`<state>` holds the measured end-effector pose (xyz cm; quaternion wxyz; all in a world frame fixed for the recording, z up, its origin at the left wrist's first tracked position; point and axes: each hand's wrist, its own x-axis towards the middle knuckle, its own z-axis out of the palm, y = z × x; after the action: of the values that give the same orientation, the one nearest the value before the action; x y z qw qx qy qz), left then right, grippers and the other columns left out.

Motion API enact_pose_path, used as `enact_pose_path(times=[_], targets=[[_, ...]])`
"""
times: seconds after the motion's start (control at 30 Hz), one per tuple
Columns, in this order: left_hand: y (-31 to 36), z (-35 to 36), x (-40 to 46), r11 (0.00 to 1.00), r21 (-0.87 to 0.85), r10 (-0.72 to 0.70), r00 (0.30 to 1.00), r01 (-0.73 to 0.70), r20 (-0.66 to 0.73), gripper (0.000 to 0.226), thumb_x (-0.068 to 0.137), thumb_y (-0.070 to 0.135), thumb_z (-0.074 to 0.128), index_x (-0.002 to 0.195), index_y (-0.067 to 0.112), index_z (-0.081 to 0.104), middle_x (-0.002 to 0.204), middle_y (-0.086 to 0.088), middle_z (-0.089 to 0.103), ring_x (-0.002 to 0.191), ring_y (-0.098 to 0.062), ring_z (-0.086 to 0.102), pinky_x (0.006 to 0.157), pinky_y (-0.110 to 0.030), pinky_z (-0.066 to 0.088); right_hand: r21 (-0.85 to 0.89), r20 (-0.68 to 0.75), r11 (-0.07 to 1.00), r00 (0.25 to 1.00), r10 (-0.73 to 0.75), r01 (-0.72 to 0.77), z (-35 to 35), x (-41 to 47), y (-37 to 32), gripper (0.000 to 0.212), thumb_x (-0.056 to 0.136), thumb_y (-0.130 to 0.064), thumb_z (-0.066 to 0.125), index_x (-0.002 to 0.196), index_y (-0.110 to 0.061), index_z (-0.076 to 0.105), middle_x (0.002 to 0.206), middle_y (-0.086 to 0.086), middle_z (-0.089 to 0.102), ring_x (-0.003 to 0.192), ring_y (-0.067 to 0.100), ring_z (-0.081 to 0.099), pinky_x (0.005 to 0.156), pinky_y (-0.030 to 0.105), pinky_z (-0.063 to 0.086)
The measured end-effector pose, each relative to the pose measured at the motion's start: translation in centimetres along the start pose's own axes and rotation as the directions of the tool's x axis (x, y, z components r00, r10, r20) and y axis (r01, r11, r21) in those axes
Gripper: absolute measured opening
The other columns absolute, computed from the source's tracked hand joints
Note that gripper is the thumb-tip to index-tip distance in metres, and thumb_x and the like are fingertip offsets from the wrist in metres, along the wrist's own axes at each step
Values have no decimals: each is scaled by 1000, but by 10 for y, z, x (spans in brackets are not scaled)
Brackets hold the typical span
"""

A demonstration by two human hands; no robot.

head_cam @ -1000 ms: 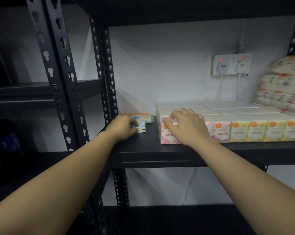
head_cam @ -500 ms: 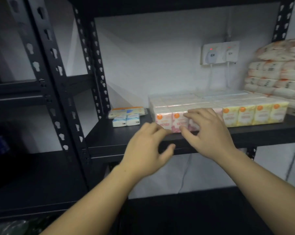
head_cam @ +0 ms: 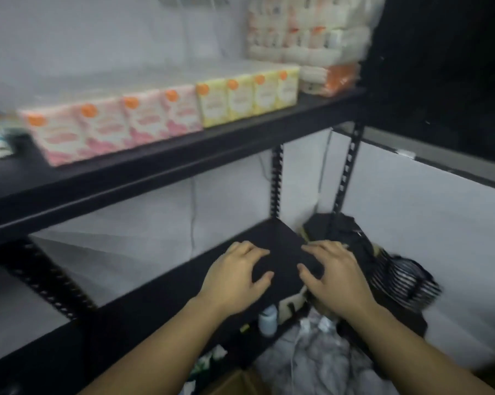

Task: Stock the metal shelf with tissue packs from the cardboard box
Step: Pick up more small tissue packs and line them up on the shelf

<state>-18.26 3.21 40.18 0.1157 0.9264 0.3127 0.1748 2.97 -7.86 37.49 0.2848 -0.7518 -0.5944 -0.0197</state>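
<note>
My left hand and right hand hang side by side over the lower shelf, fingers spread and loosely bent, holding nothing. Whether they touch the shelf, I cannot tell. Tissue packs line the upper shelf, pink then yellow, print blurred. A bagged bundle beside them is cut off at the top. Bottom edge: a cardboard corner, mostly hidden. Dark clutter to the right, unreadable.
</note>
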Motion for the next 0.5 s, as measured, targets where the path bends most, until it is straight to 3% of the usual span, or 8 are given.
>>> enact_pose_path(times=[0.2, 0.33, 0.5], targets=[[14, 123, 19, 984, -153, -54, 968, 94, 243, 49, 97, 54, 56, 140, 30, 60, 128, 10, 57, 122, -10, 51, 94, -25, 47, -2, 118, 948, 942, 315, -317, 43, -63, 121, 32, 91, -37, 71, 117, -18, 72, 99, 0, 68, 92, 23, 62, 74, 40, 55], [15, 217, 25, 962, -171, -130, 911, 211, 391, 52, 89, 55, 58, 132, 28, 65, 121, 8, 61, 114, -14, 57, 93, -33, 51, -18, 276, 854, 818, 504, -520, 86, -100, 192, 44, 96, -45, 63, 134, -22, 66, 124, -5, 65, 113, 17, 60, 91, 31, 51], [1, 344, 38, 928, -208, -151, 824, 308, 546, 50, 99, 47, 62, 143, 25, 56, 135, 5, 57, 127, -16, 52, 102, -29, 42, 14, 405, 759, 697, 591, -652, 160, -120, 274, 54, 98, -44, 62, 146, -21, 56, 145, -2, 58, 133, 17, 52, 107, 33, 45]])
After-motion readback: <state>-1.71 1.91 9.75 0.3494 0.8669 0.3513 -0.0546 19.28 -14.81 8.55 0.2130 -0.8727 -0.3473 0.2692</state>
